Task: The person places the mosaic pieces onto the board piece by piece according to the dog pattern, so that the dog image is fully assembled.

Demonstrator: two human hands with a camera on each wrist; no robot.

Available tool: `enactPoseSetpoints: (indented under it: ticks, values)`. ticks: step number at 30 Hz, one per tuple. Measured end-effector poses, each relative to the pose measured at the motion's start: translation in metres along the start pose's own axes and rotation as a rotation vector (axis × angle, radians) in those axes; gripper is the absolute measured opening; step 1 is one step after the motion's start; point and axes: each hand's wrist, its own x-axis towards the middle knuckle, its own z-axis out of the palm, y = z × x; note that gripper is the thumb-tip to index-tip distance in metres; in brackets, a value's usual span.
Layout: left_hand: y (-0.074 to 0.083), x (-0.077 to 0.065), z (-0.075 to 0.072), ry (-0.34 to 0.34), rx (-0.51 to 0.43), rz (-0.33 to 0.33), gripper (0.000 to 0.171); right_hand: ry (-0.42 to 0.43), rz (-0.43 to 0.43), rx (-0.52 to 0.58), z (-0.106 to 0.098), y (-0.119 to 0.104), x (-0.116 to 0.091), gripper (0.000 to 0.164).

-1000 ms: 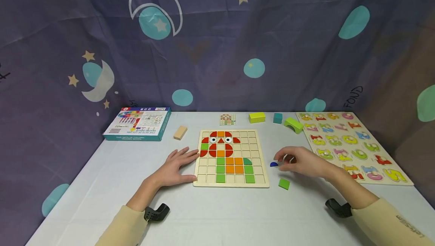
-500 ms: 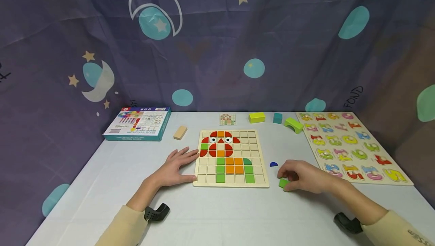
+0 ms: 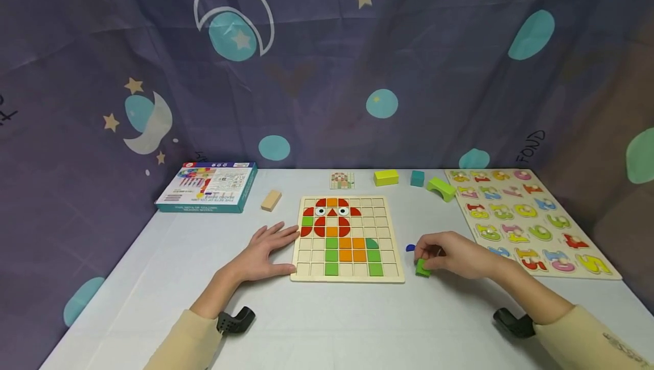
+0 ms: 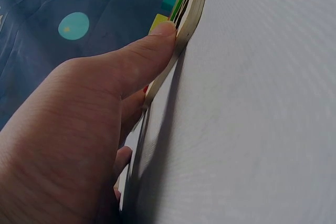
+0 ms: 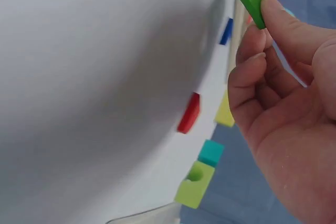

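Note:
A wooden grid board (image 3: 385, 228) lies mid-table, with red, orange and green tiles forming an animal figure and two eye tiles at its head. My left hand (image 3: 268, 251) touches the board's left edge with fingers spread; its thumb (image 4: 147, 59) lies along the rim in the left wrist view. To the right of the board, my right hand (image 3: 452, 253) pinches a green square tile (image 5: 253, 1) between thumb and fingers, held tilted. Just beyond those fingertips lies a blue half-round tile (image 3: 410, 248). A red piece (image 5: 190, 114) on the table shows in the right wrist view and is hidden in the head view.
Behind the board are a small pattern card (image 3: 342, 180), a yellow block (image 3: 386, 177), a teal cube (image 3: 417, 178) and a green arch block (image 3: 441, 189). A number puzzle board (image 3: 516, 188) lies right; a plain wooden block (image 3: 271, 200) and a flat box (image 3: 204, 188) stand left.
My right hand has gone from beside the blue tile to the green square tile, pinched it and tilted it up, shifting slightly left. My left hand has stayed at the board's edge.

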Motion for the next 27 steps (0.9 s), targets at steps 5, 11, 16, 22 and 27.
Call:
enactPoseSetpoints:
  ticks: [5, 11, 16, 22, 27]
  values:
    - [-0.001, 0.001, 0.0, 0.002, -0.002, 0.005, 0.079, 0.055, 0.008, -0.003, -0.009, -0.003, 0.018, 0.01]
    - [-0.002, 0.001, 0.001, 0.003, -0.004, 0.005, 0.079, 0.117, 0.025, 0.011, -0.01, -0.004, 0.048, 0.012]
    - [-0.003, 0.001, 0.002, -0.005, -0.003, 0.005, 0.08, 0.138, 0.021, -0.008, -0.008, -0.009, 0.076, 0.012]
    - [-0.003, 0.001, 0.001, 0.002, -0.004, 0.006, 0.079, 0.139, 0.008, -0.011, -0.002, -0.019, 0.108, 0.011]
    - [-0.004, 0.002, 0.001, 0.0, 0.006, 0.012, 0.079, 0.129, 0.026, -0.018, 0.004, -0.023, 0.13, 0.011]
